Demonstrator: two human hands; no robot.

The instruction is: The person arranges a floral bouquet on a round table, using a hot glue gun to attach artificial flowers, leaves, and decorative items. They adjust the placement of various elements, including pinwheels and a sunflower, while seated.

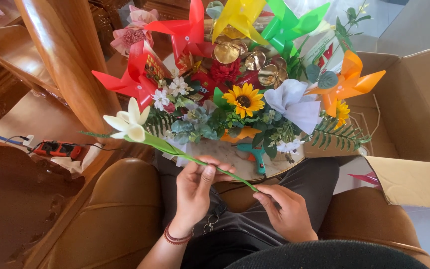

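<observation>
My left hand [196, 189] pinches the middle of a green stem of an artificial flower [128, 124] with cream-white petals, which points up and left. My right hand [285, 210] holds the stem's lower end between thumb and fingers. Just beyond both hands stands a large flower arrangement [235, 94] with a sunflower [244, 99], white and red blooms, gold ornaments and green fern leaves. Red [135, 77], yellow [237, 17], green [287, 22] and orange [347, 82] pinwheels stick out of it. A teal glue gun [256, 155] lies on the marble-look surface [225, 154] at its base.
An open cardboard box [414, 119] stands at the right. Carved wooden furniture [60, 65] fills the left, with a red device [55, 148] and cable on its seat. I sit on a brown leather chair [120, 214], dark trousers over my lap.
</observation>
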